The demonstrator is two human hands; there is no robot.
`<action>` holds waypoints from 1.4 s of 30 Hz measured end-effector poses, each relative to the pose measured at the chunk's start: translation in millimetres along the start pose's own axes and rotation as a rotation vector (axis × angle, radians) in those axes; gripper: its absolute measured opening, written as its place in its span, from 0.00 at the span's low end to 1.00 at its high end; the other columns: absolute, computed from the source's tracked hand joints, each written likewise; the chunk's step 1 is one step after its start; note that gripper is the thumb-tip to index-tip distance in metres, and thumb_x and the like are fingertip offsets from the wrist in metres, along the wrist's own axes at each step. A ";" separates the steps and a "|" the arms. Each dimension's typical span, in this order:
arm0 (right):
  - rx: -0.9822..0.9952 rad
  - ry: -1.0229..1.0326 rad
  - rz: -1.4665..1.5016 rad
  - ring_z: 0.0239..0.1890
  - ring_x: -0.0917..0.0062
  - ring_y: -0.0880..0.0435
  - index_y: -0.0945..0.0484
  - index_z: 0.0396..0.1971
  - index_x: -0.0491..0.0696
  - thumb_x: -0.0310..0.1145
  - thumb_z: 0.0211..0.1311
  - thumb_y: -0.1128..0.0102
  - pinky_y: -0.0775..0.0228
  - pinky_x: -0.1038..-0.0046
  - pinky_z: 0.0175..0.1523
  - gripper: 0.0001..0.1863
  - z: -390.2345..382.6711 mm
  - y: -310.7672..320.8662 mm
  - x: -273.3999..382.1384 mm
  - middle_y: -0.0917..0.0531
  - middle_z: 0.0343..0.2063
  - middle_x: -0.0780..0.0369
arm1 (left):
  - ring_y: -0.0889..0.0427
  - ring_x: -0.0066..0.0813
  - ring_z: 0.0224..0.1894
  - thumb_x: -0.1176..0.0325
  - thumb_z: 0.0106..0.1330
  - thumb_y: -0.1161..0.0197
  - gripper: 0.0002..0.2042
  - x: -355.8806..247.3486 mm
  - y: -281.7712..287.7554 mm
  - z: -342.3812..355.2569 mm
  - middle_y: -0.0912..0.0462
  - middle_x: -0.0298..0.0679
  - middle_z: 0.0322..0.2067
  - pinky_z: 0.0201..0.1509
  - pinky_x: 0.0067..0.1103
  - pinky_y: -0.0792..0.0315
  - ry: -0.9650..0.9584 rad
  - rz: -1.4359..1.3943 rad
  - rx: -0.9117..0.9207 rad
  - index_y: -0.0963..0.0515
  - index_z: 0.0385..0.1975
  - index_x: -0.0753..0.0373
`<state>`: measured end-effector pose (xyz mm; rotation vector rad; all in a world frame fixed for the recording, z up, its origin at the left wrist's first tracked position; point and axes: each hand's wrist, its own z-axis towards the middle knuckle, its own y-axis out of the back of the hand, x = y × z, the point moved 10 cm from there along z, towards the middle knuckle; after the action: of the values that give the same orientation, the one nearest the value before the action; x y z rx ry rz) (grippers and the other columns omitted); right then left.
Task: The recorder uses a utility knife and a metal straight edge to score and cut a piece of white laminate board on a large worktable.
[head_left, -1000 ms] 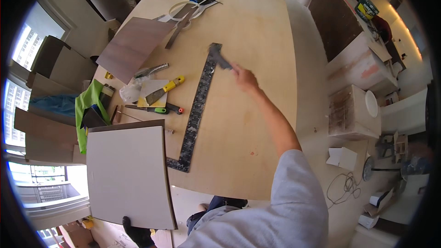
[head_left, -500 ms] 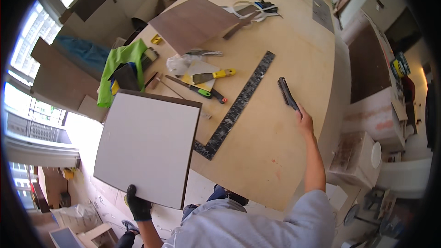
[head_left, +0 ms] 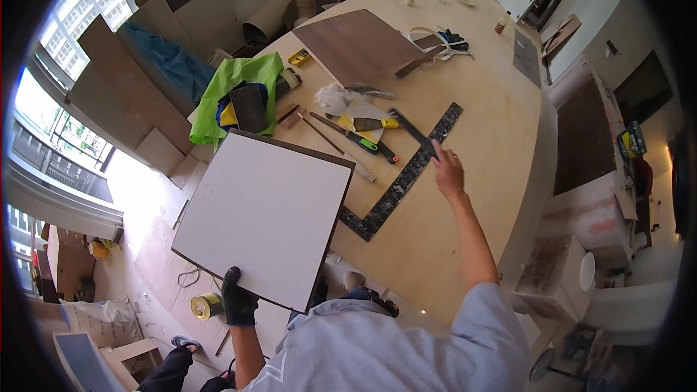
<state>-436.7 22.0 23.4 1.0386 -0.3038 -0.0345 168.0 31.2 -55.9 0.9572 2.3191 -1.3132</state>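
square white tile (head_left: 265, 218), flat and smooth, gripped at its lower edge by gloved left hand (head_left: 238, 299). bare right hand (head_left: 448, 172) pinches slim dark tool (head_left: 412, 132) above speckled stone strip (head_left: 403, 174) on plywood worktop (head_left: 479, 131).

Left hand (head_left: 238, 299): black-gloved, at about 7 o'clock in the view, fingers curled upward in a closed grip; bare forearm running down toward 6 o'clock.
Right hand (head_left: 446, 171): bare, just right of centre toward 2 o'clock, fingers closed in a pinch; arm extended nearly straight from the grey-sleeved shoulder at 5 o'clock.
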 end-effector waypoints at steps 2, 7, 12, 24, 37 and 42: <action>0.022 0.197 -0.134 0.40 0.61 0.23 0.33 0.63 0.59 0.29 0.62 0.41 0.32 0.60 0.46 0.29 34.1 -33.3 64.6 0.25 0.36 0.57 | 0.18 0.37 0.41 0.69 0.60 0.39 0.04 -2.9 18.0 7.9 0.18 0.37 0.35 0.48 0.36 0.21 0.029 0.007 0.008 0.22 0.32 0.59; 0.093 0.107 -0.216 0.44 0.56 0.23 0.33 0.64 0.64 0.31 0.60 0.39 0.33 0.58 0.50 0.30 112.3 -103.7 100.4 0.24 0.42 0.54 | 0.17 0.38 0.40 0.65 0.61 0.39 0.06 -17.2 21.4 25.2 0.18 0.38 0.35 0.46 0.36 0.21 0.074 0.074 -0.016 0.22 0.34 0.59; 0.182 -0.038 0.357 0.56 0.61 0.25 0.33 0.65 0.56 0.40 0.65 0.41 0.34 0.65 0.59 0.28 129.1 -91.9 155.7 0.24 0.53 0.53 | 0.17 0.36 0.37 0.68 0.60 0.39 0.07 -37.6 26.9 46.2 0.17 0.39 0.34 0.42 0.33 0.20 0.117 0.117 0.054 0.22 0.36 0.61; 0.186 -0.943 1.060 0.44 0.79 0.22 0.28 0.55 0.36 0.33 0.64 0.37 0.31 0.77 0.52 0.23 -240.2 55.1 60.5 0.19 0.45 0.61 | 0.15 0.36 0.36 0.74 0.56 0.37 0.20 78.1 -146.5 75.1 0.17 0.45 0.38 0.41 0.29 0.17 0.500 0.770 0.712 0.28 0.50 0.71; -0.394 -1.403 1.158 0.43 0.74 0.19 0.23 0.44 0.38 0.32 0.66 0.41 0.27 0.73 0.52 0.14 -534.1 131.6 -46.4 0.18 0.40 0.60 | 0.26 0.28 0.13 0.51 0.61 0.33 0.20 373.8 -243.6 10.6 0.21 0.38 0.18 0.18 0.24 0.29 0.535 1.416 1.120 0.20 0.26 0.67; -0.321 -1.350 1.096 0.42 0.75 0.19 0.26 0.51 0.34 0.26 0.65 0.42 0.27 0.74 0.50 0.17 -533.4 120.3 -70.5 0.18 0.41 0.58 | 0.18 0.37 0.42 0.50 0.59 0.35 0.20 293.5 -274.9 39.1 0.18 0.47 0.39 0.45 0.30 0.24 -0.526 1.984 1.382 0.19 0.40 0.62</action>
<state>-377.2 544.9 -140.9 0.2716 -1.9828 0.2102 -235.7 17.2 -64.3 1.8140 -0.6650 -1.3436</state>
